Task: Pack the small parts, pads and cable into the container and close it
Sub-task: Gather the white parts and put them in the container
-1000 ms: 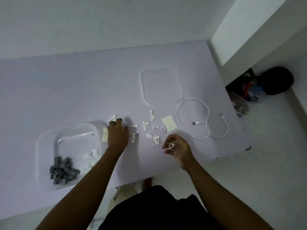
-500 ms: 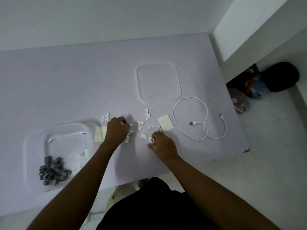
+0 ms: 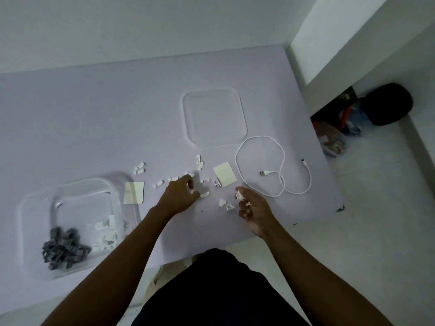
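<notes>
A clear plastic container point(image 3: 35, 208) stands at the left of the lilac table, holding a heap of grey clips point(image 3: 63, 251) and some white parts. Its clear lid point(image 3: 214, 117) lies flat farther back. Small white parts point(image 3: 200, 165) are scattered between them. One pale pad point(image 3: 133, 192) lies beside the container, another pad point(image 3: 224, 177) near the white cable point(image 3: 277, 168), which loops at the right. My left hand point(image 3: 180, 196) rests fingers-down on the scattered parts. My right hand point(image 3: 253, 207) is lifted, palm half up, pinching small white parts.
The table's front edge point(image 3: 235, 242) runs just below my hands, its right corner beyond the cable. A white wall ledge point(image 3: 353, 43) rises at the right. Below it on the floor lie a black round object point(image 3: 390, 103) and clutter.
My right hand has lifted off the table and turned palm-up with white parts in its fingers. My left hand has shifted slightly right among the parts.
</notes>
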Demonstrator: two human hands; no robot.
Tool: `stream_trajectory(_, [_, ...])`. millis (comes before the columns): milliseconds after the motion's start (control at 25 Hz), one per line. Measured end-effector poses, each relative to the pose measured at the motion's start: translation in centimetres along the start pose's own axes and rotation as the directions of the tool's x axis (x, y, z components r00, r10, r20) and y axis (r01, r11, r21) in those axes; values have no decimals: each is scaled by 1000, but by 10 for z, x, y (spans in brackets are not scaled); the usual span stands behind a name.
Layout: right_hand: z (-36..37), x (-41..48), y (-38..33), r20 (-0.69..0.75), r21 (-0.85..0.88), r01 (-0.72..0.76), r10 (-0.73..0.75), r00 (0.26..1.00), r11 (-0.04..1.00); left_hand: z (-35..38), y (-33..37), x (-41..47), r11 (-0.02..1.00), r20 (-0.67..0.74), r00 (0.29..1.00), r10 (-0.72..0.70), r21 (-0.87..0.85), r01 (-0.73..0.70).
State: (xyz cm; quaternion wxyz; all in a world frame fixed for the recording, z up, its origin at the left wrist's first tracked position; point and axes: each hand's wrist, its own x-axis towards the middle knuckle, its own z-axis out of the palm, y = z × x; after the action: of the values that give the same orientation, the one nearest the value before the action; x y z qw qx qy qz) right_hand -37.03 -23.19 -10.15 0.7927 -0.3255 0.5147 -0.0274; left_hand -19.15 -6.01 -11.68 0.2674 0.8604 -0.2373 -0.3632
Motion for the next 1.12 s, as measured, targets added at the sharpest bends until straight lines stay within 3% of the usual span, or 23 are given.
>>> stream_trajectory(120, [-20, -7, -13, 34, 16, -12, 12, 999, 1000, 1, 0, 4, 990, 114, 991, 72, 109, -85])
stream_trajectory(200, [-23, -4, -9, -28, -176, 37, -42, 999, 984, 6, 1, 7, 979, 123, 990, 69, 181, -90])
stream_trajectory(240, [-21, -2, -4, -59, -344, 89, -116, 991, 935, 9, 0, 8, 974, 114, 991, 66, 209, -89])
stream_trajectory(320, [-18, 6, 13, -13, -684, 241, -342, 940, 688, 13, -1, 7, 967, 98, 992, 74, 236, -95])
stream_trajectory(360, [-16, 10, 22, 58, -786, 296, -411, 910, 543, 14, -2, 6, 968, 88, 993, 85, 228, -103])
stream_trajectory(440, [-14, 13, 34, 164, -872, 328, -413, 896, 364, 14, -4, 3, 981, 52, 994, 91, 167, -99])
stream_trajectory(600, [-11, 15, 46, 215, -936, 301, -380, 900, 184, 13, 1, -4, 998, 32, 998, 56, -4, -56])
stream_trajectory(720, [-13, 19, 47, 240, -938, 321, -418, 876, 134, 16, 7, -5, 998, 35, 999, 28, -53, -26])
stream_trajectory(800, [-15, 20, 46, 211, -918, 330, -435, 875, 219, 17, 12, -3, 997, 23, 999, -22, -75, 23])
stream_trajectory(840, [-15, 18, 42, 148, -866, 315, -403, 903, 387, 18, 13, -2, 994, 22, 999, -50, -96, 52])
stream_trajectory(880, [-14, 15, 39, 70, -722, 264, -313, 947, 640, 18, 15, 0, 989, 27, 997, -76, -123, 79])
stream_trajectory(920, [-12, 11, 34, 47, -484, 186, -186, 981, 855, 19, 18, 0, 985, 36, 995, -91, -145, 95])
stream_trajectory(960, [-10, 5, 28, 84, -245, 103, -85, 993, 964, 19, 21, 1, 981, 45, 994, -97, -164, 103])
stream_trajectory(1040, [-8, -3, 19, 213, -6, 23, -22, 977, 1000, 21, 25, 3, 980, 47, 997, -68, -182, 76])
stream_trajectory(1120, [-5, -6, 13, 269, 29, 42, -48, 962, 999, 22, 30, 7, 995, 48, 999, 7, -100, -2])
